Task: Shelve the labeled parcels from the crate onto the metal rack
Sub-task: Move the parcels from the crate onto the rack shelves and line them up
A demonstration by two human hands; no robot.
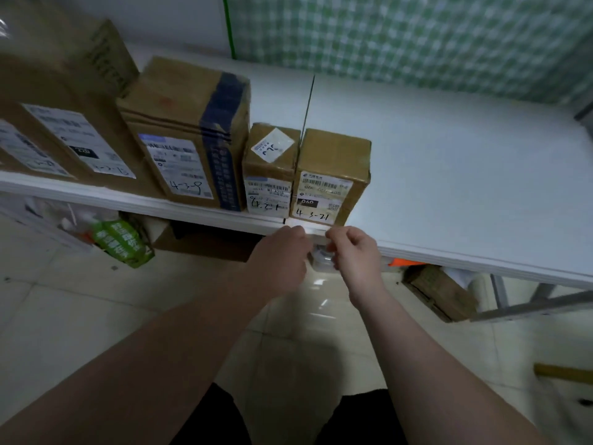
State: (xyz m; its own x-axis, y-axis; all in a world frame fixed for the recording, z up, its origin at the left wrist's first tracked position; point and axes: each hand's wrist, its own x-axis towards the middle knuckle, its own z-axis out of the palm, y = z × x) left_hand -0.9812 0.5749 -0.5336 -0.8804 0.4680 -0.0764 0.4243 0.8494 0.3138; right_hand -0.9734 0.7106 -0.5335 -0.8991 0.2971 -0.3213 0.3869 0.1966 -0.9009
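1. The parcel (330, 178) marked "4-3-21" by hand stands upright at the front edge of the white shelf (465, 162), with its label facing out.
2. Its left side touches a smaller parcel (269, 175), which has a white sticker on top and a label on its front.
3. The left hand (282, 255) is just below and in front of the shelf edge, under these two parcels. Its fingers are loosely curled and nothing shows in them.
4. The right hand (353, 255) is just beside it, a little apart. It is also loosely curled with the thumb near the forefinger, and it holds nothing that can be seen. Neither hand touches a parcel.
5. Left of the small parcel stands a taller box (189, 133) with dark blue tape, marked "4-3-9".
6. Bigger labelled boxes (64, 123) fill the shelf further left.
7. The right part of the shelf is bare white board.
8. Under the shelf lie a green bag (122, 242) at left and a brown box (439, 290) at right, beside the grey metal legs (529, 297).
9. The floor (96, 316) is pale glossy tile.
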